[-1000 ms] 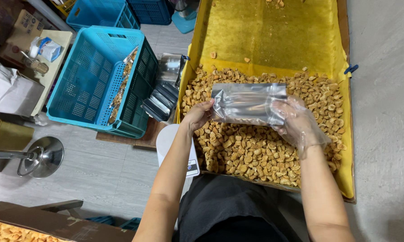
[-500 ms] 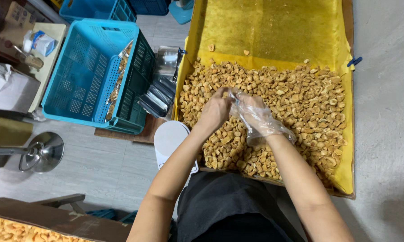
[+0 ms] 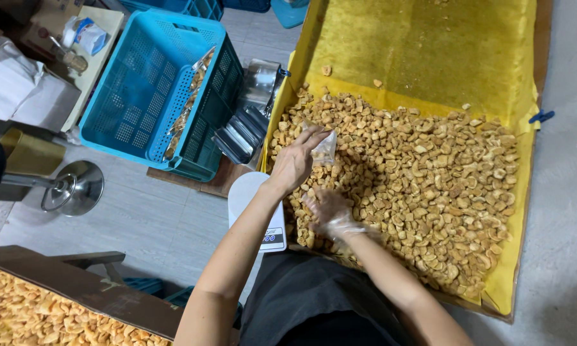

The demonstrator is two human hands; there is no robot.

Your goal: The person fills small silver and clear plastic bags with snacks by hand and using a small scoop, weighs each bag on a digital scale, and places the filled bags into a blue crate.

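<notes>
Glossy clear plastic bag (image 3: 325,146) — matt yellow cloth (image 3: 423,45), perforated blue plastic crate (image 3: 148,90).

The left hand (image 3: 293,165) holds a clear bag (image 3: 323,146) over tan snack pieces (image 3: 429,186); the gloved right hand (image 3: 330,210) digs in.

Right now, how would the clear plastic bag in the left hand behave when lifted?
The clear plastic bag looks thin and crumpled, so probably floppy and very light. Pinched only by the left hand, its mouth likely sags shut. The glossy film may be slippery.

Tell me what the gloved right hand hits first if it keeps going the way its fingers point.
The right hand already lies in the pile of fried snack pieces; going on, it likely meets the clear bag held by the left hand, though depth is unclear.
</notes>
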